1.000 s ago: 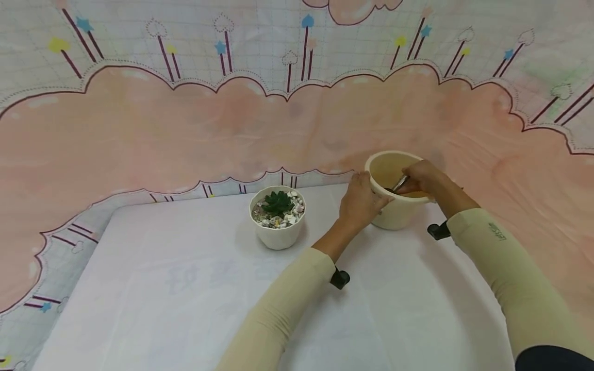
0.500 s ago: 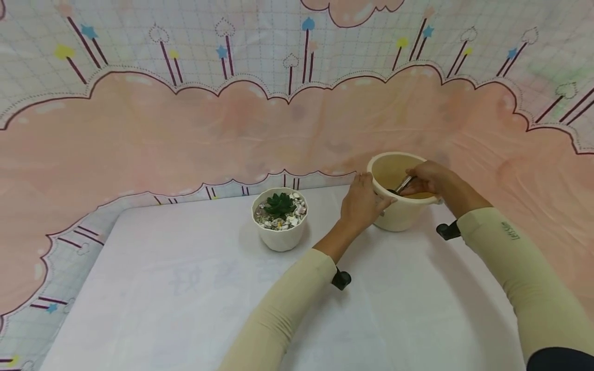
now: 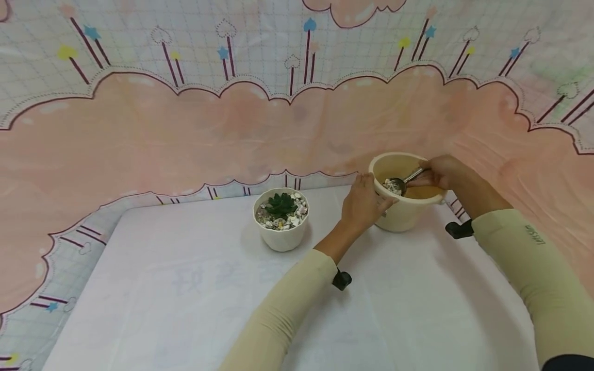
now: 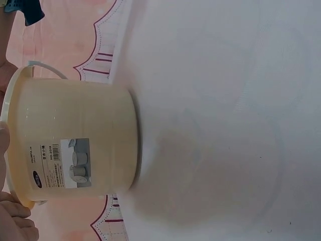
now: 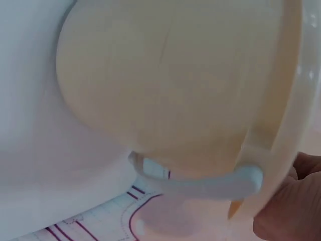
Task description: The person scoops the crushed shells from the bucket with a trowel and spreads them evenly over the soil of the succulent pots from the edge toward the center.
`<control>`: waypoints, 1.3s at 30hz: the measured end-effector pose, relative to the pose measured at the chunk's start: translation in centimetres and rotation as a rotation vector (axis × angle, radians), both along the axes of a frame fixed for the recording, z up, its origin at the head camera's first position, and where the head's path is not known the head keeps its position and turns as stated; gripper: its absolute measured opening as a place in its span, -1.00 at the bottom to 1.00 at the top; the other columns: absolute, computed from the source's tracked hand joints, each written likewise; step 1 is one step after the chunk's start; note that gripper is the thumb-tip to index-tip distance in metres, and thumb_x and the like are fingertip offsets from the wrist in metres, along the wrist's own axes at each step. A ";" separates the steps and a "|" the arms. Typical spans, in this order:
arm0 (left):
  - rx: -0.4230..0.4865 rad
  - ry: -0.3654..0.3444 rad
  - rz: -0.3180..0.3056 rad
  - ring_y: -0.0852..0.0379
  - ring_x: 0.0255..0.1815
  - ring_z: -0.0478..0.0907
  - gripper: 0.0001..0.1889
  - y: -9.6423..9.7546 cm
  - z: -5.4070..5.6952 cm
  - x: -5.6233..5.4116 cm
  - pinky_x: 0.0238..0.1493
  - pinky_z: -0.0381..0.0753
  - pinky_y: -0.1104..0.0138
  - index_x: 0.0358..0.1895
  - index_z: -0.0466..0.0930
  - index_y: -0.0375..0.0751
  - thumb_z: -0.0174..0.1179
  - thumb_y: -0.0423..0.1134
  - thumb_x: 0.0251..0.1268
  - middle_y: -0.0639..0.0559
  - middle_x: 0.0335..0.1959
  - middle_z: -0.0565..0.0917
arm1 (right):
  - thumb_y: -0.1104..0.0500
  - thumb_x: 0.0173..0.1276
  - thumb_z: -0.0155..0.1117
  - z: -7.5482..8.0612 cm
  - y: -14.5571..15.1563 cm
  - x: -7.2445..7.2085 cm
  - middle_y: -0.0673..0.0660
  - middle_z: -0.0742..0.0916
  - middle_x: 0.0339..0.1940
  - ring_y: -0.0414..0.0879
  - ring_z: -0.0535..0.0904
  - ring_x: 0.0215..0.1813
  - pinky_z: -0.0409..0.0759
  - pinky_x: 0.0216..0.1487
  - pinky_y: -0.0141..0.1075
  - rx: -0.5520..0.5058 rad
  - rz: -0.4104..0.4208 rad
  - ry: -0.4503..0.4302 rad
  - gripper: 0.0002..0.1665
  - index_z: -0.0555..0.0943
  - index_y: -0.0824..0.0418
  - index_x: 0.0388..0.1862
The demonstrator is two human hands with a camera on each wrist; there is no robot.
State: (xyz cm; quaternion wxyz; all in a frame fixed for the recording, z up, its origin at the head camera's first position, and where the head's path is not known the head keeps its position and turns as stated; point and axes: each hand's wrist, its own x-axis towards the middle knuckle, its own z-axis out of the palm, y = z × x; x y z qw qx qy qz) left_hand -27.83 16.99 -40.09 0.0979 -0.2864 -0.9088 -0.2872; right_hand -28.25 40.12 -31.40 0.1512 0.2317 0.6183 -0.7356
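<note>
My left hand (image 3: pixel 361 203) holds the near left rim of a cream plastic bucket (image 3: pixel 398 219); in the left wrist view its curled fingers (image 4: pixel 17 221) lie at that rim. The bucket stands upright at the back right of the table. In my right hand (image 3: pixel 444 172), over the bucket's right side, is a metal spoon (image 3: pixel 414 176), pinched by its handle. Its bowl is inside the bucket, beside whitish stone chips (image 3: pixel 391 186); whether the bowl carries any I cannot tell. The right wrist view shows part of my right hand (image 5: pixel 293 206) beyond the rim, with the spoon hidden.
Left of the bucket stands a white faceted pot (image 3: pixel 281 239) with a green succulent (image 3: pixel 280 205) among pale stones. A bucket handle (image 5: pixel 200 186) hangs on the right side. The white table (image 3: pixel 185 288) ends at a pink patterned cloth backdrop (image 3: pixel 209 134).
My right hand has moved up and right with the spoon. More of the spoon shows now, and stone chips have come into sight beside its bowl. The left hand keeps its hold.
</note>
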 end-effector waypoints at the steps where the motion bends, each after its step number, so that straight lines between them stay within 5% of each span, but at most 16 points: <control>1: 0.001 -0.003 0.002 -0.04 0.60 0.27 -0.07 -0.1 0.1 0.0 0.22 0.63 0.22 0.52 0.32 -0.33 0.35 0.31 0.35 -0.18 0.52 0.42 | 0.20 0.78 -0.33 0.2 0.2 0.0 0.42 0.77 -0.41 0.19 0.82 -0.34 0.73 0.01 -0.09 -0.021 -0.006 0.000 -0.50 0.51 0.48 -0.19; 12: 0.009 -0.023 0.013 -0.04 0.63 0.22 -0.02 -0.2 0.1 -0.4 0.26 0.61 0.19 0.58 0.28 -0.34 0.35 0.31 0.35 -0.19 0.57 0.36 | 0.13 0.78 -0.38 1.0 1.5 0.2 0.50 0.74 -0.39 0.32 0.80 -0.33 0.68 0.10 -0.04 -0.250 -0.161 -0.054 -0.61 0.36 0.39 -0.03; 20: 0.005 -0.052 0.010 0.01 0.66 0.12 -0.02 -0.1 0.0 -0.3 0.38 0.49 0.19 0.61 0.23 -0.31 0.32 0.30 0.39 -0.14 0.61 0.32 | 0.09 0.76 -0.24 1.1 2.5 0.9 0.51 0.76 -0.32 0.31 0.80 -0.21 0.64 0.17 -0.12 -0.351 -0.193 -0.075 -0.46 0.57 0.44 -0.20; 39: 0.009 -0.035 -0.006 -0.03 0.65 0.16 -0.05 0.0 0.0 0.1 0.36 0.52 0.18 0.59 0.24 -0.31 0.33 0.28 0.39 -0.13 0.57 0.37 | 0.02 0.73 -0.17 0.5 6.2 2.5 0.61 0.71 -0.30 0.37 0.78 -0.16 0.61 0.21 -0.24 -0.652 -0.331 -0.145 -0.28 0.60 0.63 -0.35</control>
